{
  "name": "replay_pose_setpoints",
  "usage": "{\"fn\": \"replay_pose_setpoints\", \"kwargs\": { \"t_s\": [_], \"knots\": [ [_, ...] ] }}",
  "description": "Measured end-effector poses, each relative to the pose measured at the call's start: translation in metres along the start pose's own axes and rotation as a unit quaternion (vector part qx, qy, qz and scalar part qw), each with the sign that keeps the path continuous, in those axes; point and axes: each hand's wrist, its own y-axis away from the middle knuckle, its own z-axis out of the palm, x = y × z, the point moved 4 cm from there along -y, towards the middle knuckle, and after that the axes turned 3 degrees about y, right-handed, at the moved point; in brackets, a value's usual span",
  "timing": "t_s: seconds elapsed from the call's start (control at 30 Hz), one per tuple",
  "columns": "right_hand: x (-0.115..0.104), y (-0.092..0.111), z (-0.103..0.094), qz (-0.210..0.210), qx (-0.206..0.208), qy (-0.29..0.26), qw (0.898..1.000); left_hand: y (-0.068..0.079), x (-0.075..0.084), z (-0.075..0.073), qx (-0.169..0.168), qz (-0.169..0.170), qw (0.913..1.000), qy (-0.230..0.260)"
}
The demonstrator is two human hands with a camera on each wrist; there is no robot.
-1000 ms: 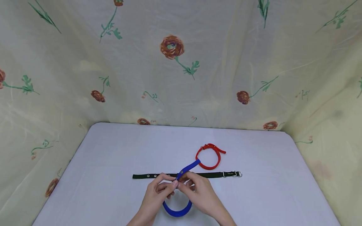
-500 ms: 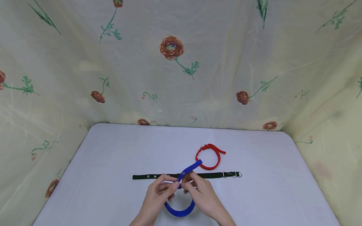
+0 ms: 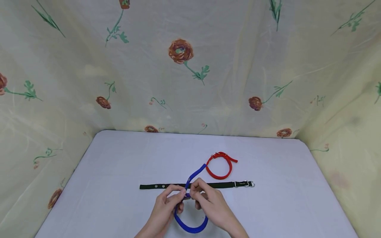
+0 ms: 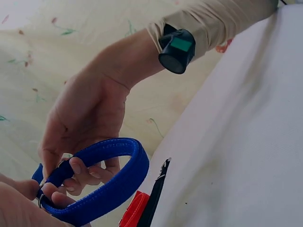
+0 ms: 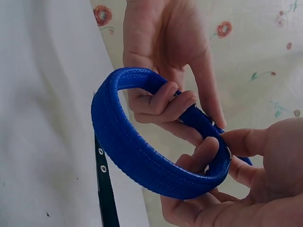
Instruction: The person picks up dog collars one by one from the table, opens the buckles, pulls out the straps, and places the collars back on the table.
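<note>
A blue dog collar (image 3: 191,229), closed into a ring with its free strap end standing up and away, hangs between both hands above the table. My left hand (image 3: 164,205) pinches it at the buckle area, thumb and index finger together there. The right hand (image 3: 212,204) holds it just beside, fingers curled near the overlap of strap. In the right wrist view the metal fittings (image 5: 229,152) show between the fingers, and fingertips of both hands reach inside the blue ring. Behind the hands a black collar (image 3: 221,184) lies stretched out straight, partly hidden.
A red collar (image 3: 218,177), buckled into a ring, lies behind the black one on the white table (image 3: 125,158). Flower-patterned cloth (image 3: 208,99) hangs along the back and both sides.
The blue strap's free end has swung up and left, standing steeper. My right hand's fingers have drawn slightly apart from the left's, and the ring has shifted a little right and nearer.
</note>
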Motion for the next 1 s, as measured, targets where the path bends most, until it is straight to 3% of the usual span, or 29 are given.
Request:
{"fn": "replay_pose_setpoints", "kwargs": {
  "t_s": [0.37, 0.67, 1.0],
  "knots": [
    [-0.001, 0.001, -0.006, -0.028, -0.034, 0.031, 0.999, 0.000, 0.000, -0.001, -0.015, -0.003, 0.9994, 0.030],
    [-0.002, 0.002, -0.009, -0.050, -0.010, 0.040, 0.998, 0.008, 0.007, 0.002, -0.057, 0.031, 0.9943, -0.084],
    [-0.001, 0.003, -0.012, -0.045, 0.009, 0.033, 0.998, 0.011, 0.007, 0.001, -0.052, 0.026, 0.9932, -0.101]
  ]
}}
